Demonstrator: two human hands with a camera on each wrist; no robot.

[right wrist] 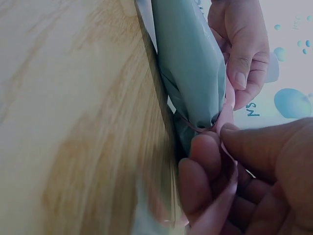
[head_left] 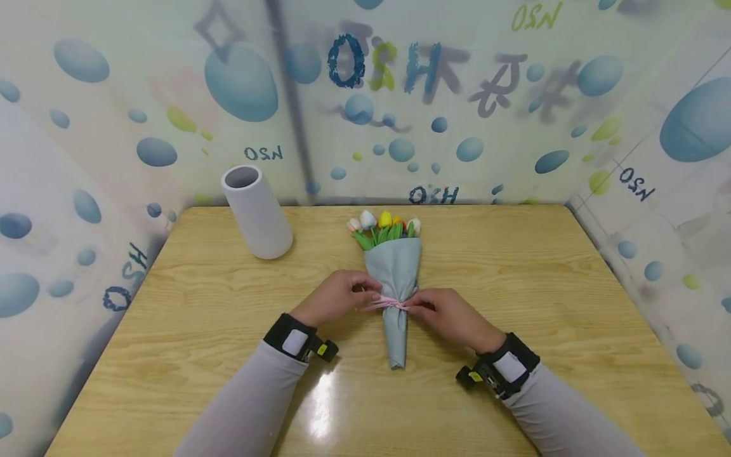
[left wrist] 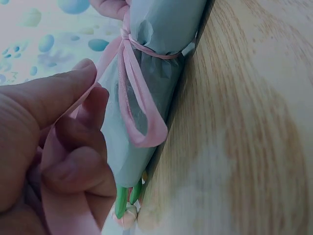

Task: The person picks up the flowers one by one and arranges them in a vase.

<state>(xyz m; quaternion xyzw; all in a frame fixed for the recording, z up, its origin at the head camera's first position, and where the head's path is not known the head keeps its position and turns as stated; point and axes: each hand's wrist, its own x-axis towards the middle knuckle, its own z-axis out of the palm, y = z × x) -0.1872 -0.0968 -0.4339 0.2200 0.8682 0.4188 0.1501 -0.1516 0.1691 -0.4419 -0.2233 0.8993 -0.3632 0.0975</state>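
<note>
A bouquet of tulips wrapped in grey-green paper lies on the table, its blooms toward the far side. Pink ribbon circles the narrow waist of the wrap, with a knot and a hanging loop showing in the left wrist view. My left hand pinches one length of this ribbon between thumb and forefinger, left of the bouquet. On the other side, my right hand pinches the ribbon close to the knot, thumb against fingers. A strip of it trails through the right palm.
A white vase stands upright at the table's back left. The wooden table reaches to a patterned wall covering behind and at both sides. Each wrist wears a black strap with a small camera.
</note>
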